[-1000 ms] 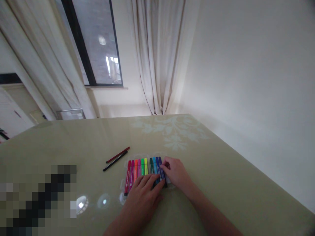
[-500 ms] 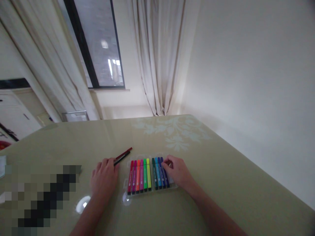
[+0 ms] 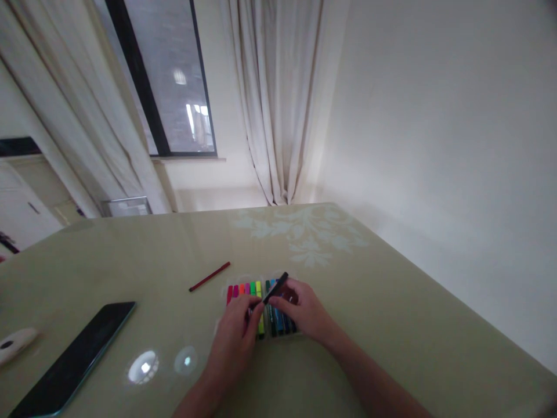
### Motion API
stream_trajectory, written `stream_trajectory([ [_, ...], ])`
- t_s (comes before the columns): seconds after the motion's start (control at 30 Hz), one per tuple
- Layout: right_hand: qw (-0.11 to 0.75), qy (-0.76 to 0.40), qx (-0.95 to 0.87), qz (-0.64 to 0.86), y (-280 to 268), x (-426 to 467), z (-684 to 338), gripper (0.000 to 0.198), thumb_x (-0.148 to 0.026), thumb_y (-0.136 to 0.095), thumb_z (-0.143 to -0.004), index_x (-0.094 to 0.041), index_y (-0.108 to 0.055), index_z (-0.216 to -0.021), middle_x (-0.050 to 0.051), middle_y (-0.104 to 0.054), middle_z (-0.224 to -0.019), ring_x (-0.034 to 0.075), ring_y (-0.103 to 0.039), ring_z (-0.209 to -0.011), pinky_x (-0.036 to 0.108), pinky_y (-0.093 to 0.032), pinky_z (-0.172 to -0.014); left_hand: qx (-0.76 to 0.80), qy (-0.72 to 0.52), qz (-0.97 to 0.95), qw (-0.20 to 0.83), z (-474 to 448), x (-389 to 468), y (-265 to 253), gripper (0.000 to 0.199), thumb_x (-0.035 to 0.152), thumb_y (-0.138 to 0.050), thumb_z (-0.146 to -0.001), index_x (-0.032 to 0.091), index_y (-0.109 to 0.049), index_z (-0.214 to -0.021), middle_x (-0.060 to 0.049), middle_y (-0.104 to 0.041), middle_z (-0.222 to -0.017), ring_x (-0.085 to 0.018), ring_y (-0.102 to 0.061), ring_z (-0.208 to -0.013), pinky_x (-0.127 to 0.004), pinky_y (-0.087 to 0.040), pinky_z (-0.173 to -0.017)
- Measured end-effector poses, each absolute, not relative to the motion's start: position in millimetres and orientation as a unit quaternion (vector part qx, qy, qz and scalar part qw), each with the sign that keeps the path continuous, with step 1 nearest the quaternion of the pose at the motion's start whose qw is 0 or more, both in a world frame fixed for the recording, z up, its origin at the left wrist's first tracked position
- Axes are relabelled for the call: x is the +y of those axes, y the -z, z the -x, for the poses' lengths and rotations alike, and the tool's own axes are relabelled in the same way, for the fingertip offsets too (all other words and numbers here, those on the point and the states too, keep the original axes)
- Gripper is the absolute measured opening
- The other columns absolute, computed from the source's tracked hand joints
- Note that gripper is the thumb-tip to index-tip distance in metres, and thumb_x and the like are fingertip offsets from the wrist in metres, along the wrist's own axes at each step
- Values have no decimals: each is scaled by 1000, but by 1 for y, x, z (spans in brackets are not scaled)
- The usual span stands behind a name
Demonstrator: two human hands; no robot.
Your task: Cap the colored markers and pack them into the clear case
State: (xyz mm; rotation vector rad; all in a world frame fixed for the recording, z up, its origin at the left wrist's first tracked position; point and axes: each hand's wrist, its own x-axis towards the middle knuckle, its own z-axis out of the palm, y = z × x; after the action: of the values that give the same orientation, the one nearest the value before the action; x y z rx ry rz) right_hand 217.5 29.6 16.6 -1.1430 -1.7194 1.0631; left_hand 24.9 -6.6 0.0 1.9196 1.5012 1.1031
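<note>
A black marker (image 3: 277, 287) slants up to the right above a clear plastic case of coloured markers. My left hand (image 3: 237, 331) pinches its lower end and covers part of the case. The fingers of my right hand (image 3: 307, 307) close about the upper part of the same marker. Under the hands, the case holds red, orange, pink and green markers, a yellow marker (image 3: 258, 287) and, on the right, blue markers (image 3: 279, 321). Several of them are partly hidden. Left of the case, a dark red marker (image 3: 209, 276) lies loose on the table.
A dark, flat tablet-like device (image 3: 76, 360) lies on the table (image 3: 369, 360) at the left. Beside it is a white rounded object (image 3: 17, 342). A wall (image 3: 435, 174) runs along the table's right side, and curtains (image 3: 278, 104) hang beyond the far edge.
My left hand has moved right, bringing the black marker from beside the red one to over the case. My right hand has come onto that marker. The red marker stays on the table.
</note>
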Motion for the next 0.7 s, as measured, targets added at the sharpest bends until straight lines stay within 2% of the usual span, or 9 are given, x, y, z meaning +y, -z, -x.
stream_trajectory([
  [0.13, 418, -540, -610, 401, -11, 31, -217, 42, -47, -83, -78, -20, -73, -108, 3, -73, -88, 19, -67, -81, 30, -52, -73, 530, -405, -699, 258, -36, -16, 0, 28, 43, -48, -101, 24, -68, -103, -7, -72, -99, -23, -65, -85, -34, -50, -76],
  [0.23, 423, -595, -573, 372, -10, 33, -218, 48, -47, -87, -74, -21, -72, -111, 4, -75, -94, 21, -70, -89, 34, -54, -81, 541, -415, -684, 260, -36, -15, -2, 26, 46, -55, -97, 23, -67, -101, -4, -71, -91, -21, -63, -77, -31, -49, -70],
  [0.37, 426, -615, -553, 366, -11, 34, -218, 50, -48, -87, -72, -21, -71, -111, 4, -76, -93, 23, -72, -90, 35, -55, -81, 547, -439, -661, 266, -36, -14, -2, 26, 47, -61, -93, 22, -62, -98, 1, -65, -77, -18, -59, -66, -28, -45, -60],
  [0.7, 418, -621, -550, 370, -20, 29, -217, 53, -55, -83, -75, -21, -71, -114, 5, -77, -93, 24, -73, -92, 36, -56, -80, 558, -445, -662, 228, -35, -15, 3, 18, 40, -65, -90, 23, -61, -96, 2, -63, -77, -18, -60, -66, -28, -47, -60],
])
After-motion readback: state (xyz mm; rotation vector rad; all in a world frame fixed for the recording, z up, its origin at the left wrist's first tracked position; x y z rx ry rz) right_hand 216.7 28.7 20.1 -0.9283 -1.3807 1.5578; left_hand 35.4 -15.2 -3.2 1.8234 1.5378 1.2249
